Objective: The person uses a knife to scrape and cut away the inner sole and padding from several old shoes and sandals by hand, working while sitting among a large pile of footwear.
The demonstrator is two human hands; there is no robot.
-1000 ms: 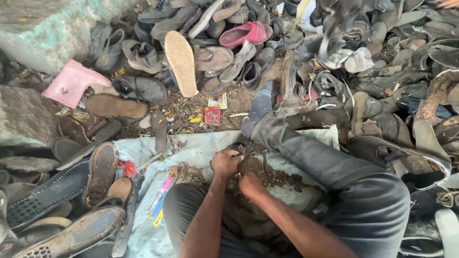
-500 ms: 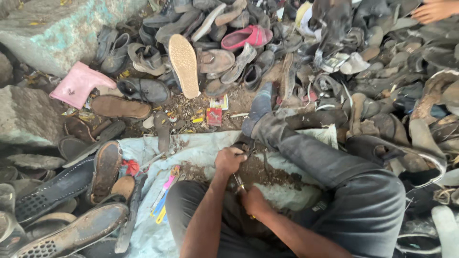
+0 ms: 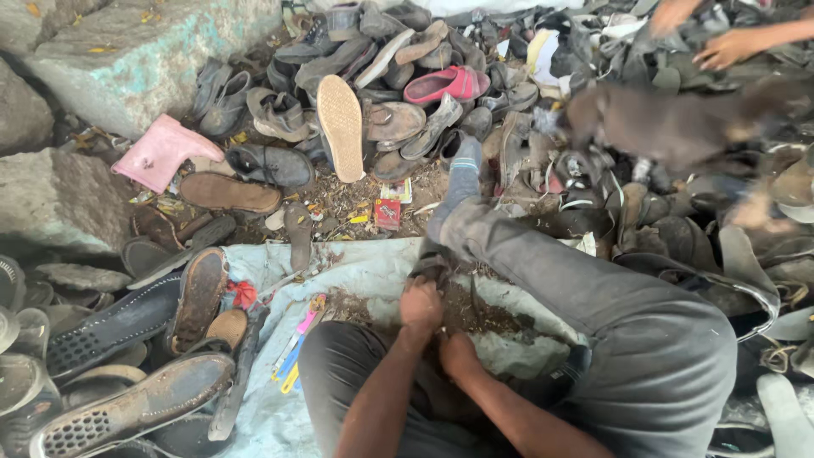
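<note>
A pink boot (image 3: 158, 153) lay beside grey-green stone (image 3: 144, 59). A tan sole (image 3: 342, 125) showed a fine dotted tread, and a pink-red sandal (image 3: 448, 85) sat among grey and brown shoes. The cloth (image 3: 356, 271) was pale blue, stained with brown dirt. The trousers (image 3: 627, 331) were dark grey. A small red packet (image 3: 387, 214) and pink, blue and yellow strips (image 3: 294, 352) stood out. A black slipper (image 3: 110, 326) had a perforated grid pattern.

Head view, seemingly steeply downward, close.

Dark, worn shoe (image 3: 431, 265): lies on the pale blue sheet (image 3: 356, 267), just beside the bent knee, its sole apparently turned up. Left hand (image 3: 421, 307) grips its near end.
</note>
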